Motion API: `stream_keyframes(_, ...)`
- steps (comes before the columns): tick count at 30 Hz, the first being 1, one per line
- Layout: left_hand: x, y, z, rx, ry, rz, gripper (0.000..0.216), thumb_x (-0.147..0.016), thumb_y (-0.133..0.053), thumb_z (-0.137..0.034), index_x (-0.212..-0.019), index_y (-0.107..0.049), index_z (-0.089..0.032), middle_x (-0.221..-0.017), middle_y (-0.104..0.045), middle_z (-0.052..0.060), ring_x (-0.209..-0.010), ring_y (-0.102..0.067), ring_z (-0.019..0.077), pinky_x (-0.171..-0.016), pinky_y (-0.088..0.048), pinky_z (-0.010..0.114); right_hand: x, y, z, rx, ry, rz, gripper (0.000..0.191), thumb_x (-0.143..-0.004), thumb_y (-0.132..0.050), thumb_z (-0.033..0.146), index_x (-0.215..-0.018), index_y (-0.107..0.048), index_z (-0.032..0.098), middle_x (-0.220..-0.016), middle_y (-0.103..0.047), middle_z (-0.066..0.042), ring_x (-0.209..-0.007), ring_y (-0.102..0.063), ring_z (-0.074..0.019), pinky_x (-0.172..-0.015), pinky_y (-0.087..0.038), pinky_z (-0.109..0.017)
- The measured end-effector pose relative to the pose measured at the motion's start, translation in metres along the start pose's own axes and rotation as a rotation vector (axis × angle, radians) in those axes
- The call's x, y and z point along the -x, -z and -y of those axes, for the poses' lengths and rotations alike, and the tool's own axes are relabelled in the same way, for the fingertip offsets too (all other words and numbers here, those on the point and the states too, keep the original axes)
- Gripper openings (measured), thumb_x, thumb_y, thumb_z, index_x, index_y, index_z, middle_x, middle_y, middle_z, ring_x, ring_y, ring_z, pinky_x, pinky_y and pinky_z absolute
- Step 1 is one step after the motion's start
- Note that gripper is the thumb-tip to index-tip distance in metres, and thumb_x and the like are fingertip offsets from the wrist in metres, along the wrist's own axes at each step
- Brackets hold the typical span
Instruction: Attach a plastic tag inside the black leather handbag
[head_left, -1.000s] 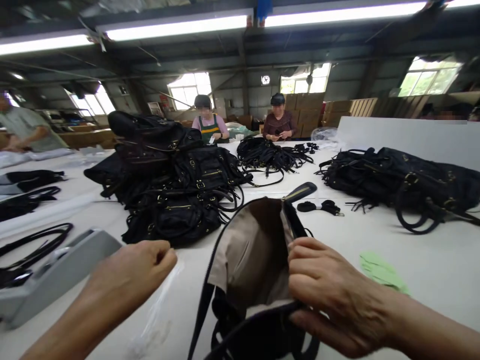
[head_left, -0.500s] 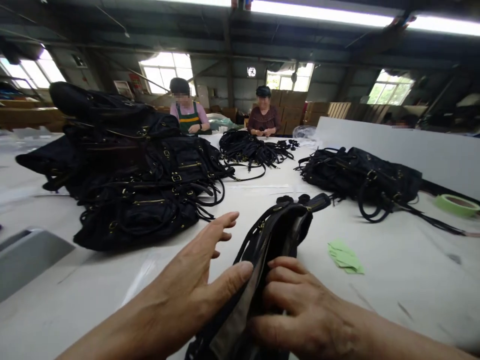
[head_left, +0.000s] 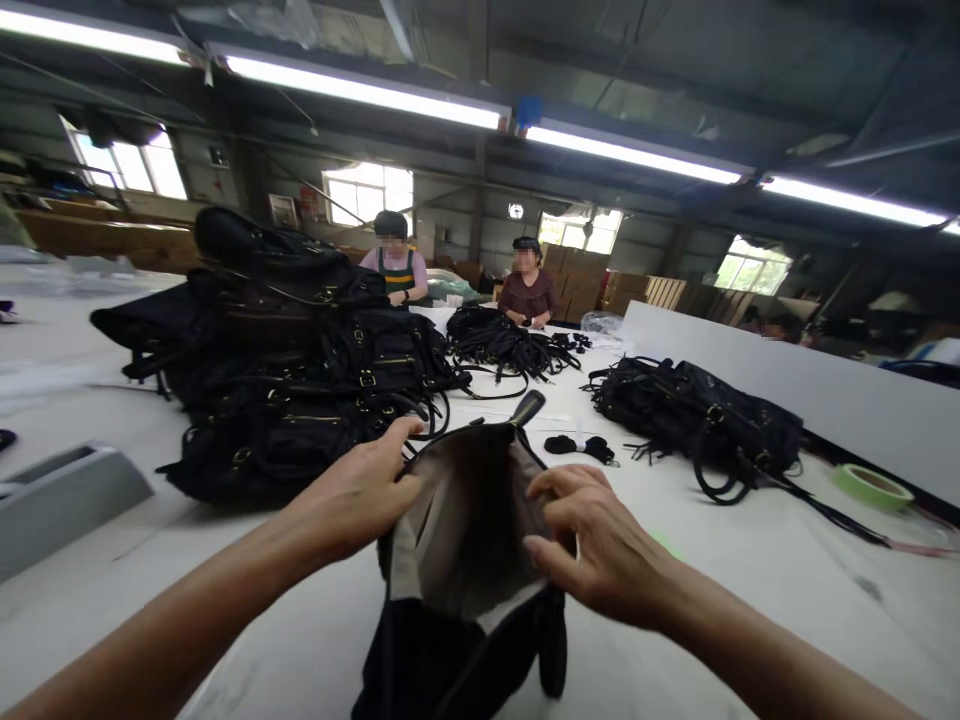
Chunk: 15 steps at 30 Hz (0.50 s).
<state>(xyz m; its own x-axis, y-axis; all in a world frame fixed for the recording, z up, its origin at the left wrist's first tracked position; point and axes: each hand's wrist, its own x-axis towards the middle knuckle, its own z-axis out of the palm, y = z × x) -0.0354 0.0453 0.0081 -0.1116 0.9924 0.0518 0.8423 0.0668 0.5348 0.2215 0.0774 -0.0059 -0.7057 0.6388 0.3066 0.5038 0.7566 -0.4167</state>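
Note:
A black handbag point(head_left: 450, 665) stands in front of me with its mouth spread wide, so its grey-beige lining point(head_left: 469, 530) shows. My left hand point(head_left: 367, 490) grips the left rim, with the thumb at the lining and the fingers on the outer side. On the opposite rim, my right hand point(head_left: 600, 540) has its curled fingers and thumb closed on the bag's edge. A black tab point(head_left: 528, 407) sticks up at the far end of the opening. Beyond the bag lies a small black strap bundle point(head_left: 581, 447) with a white band around it.
Black handbags point(head_left: 300, 400) are piled at left, beside a grey bin point(head_left: 75, 500). Black straps point(head_left: 502, 340) are heaped farther back. More black bags point(head_left: 697, 410) and green tape point(head_left: 872, 487) lie right, near a white panel point(head_left: 750, 370). Two people point(head_left: 395, 260) work across the table.
The bag's mouth has gone from narrow to wide. My left hand has moved from hovering beside the bag to gripping its left rim; my right hand is now on the right rim. The view has tilted upward.

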Motion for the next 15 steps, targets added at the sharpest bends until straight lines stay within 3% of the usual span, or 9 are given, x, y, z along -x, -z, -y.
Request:
stream_keyframes(2,0.016,0.002,0.001,0.056,0.002,-0.016,0.057,-0.077,-0.043,-0.022,-0.134,-0.038,-0.026,-0.054,-0.043,-0.009,-0.055,-0.05,0.0166,-0.052,-0.03,0.024,-0.004,0.003,-0.013,0.074,-0.178,0.033,0.009,-0.07,-0.064,0.022,-0.077,-0.059,0.018,-0.123,-0.051,-0.011,-0.119,-0.042,-0.0295,-0.1,-0.028,-0.045)
stream_keyframes(4,0.034,0.002,-0.004,0.066,-0.025,-0.016,0.057,-0.078,-0.044,-0.023,-0.135,-0.037,-0.027,-0.052,-0.042,-0.01,-0.053,-0.051,0.0159,-0.052,-0.03,0.024,-0.012,0.005,-0.025,0.108,-0.322,0.148,0.038,-0.068,-0.062,0.015,-0.105,-0.058,0.019,-0.124,-0.051,-0.012,-0.118,-0.045,-0.0291,-0.096,-0.036,-0.042)
stream_keyframes(6,0.052,0.0,-0.012,0.021,-0.057,-0.011,0.057,-0.08,-0.043,-0.025,-0.136,-0.036,-0.027,-0.053,-0.045,-0.009,-0.053,-0.052,0.016,-0.052,-0.03,0.024,-0.022,0.007,-0.032,0.103,-0.377,0.279,0.051,-0.067,-0.053,0.005,-0.116,-0.055,0.019,-0.108,-0.06,-0.009,-0.099,-0.056,-0.0239,-0.083,-0.044,-0.033)
stream_keyframes(8,0.071,-0.002,-0.02,-0.065,-0.092,-0.006,0.057,-0.082,-0.041,-0.027,-0.139,-0.034,-0.027,-0.057,-0.049,-0.008,-0.055,-0.055,0.0165,-0.052,-0.031,0.025,-0.036,0.011,-0.029,0.091,-0.361,0.328,0.058,-0.063,-0.047,-0.003,-0.116,-0.058,0.019,-0.1,-0.063,-0.007,-0.09,-0.059,-0.0208,-0.074,-0.044,-0.027)
stream_keyframes(12,0.104,0.001,-0.023,-0.09,-0.297,0.06,0.046,-0.091,-0.038,-0.033,-0.137,-0.038,-0.028,-0.054,-0.053,-0.009,-0.048,-0.055,0.0132,-0.047,-0.034,0.023,-0.066,0.024,0.001,0.089,-0.215,0.337,0.065,-0.057,-0.046,-0.009,-0.11,-0.066,0.021,-0.104,-0.065,-0.004,-0.098,-0.058,-0.0203,-0.076,-0.041,-0.023)
stream_keyframes(14,0.107,0.007,-0.017,-0.054,-0.443,-0.011,0.04,-0.093,-0.042,-0.039,-0.132,-0.043,-0.033,-0.06,-0.058,-0.01,-0.051,-0.058,0.0111,-0.051,-0.042,0.02,-0.076,0.03,0.021,0.111,-0.047,0.395,0.067,-0.056,-0.046,-0.009,-0.112,-0.067,0.022,-0.102,-0.066,-0.002,-0.096,-0.058,-0.0189,-0.074,-0.04,-0.021)
stream_keyframes(15,0.104,0.01,-0.012,-0.073,-0.495,-0.095,0.041,-0.091,-0.048,-0.041,-0.131,-0.044,-0.034,-0.073,-0.064,-0.008,-0.062,-0.063,0.0121,-0.06,-0.048,0.02,-0.079,0.032,0.03,0.127,0.041,0.436,0.068,-0.057,-0.047,-0.009,-0.114,-0.067,0.022,-0.101,-0.067,-0.001,-0.094,-0.059,-0.0181,-0.073,-0.04,-0.021)
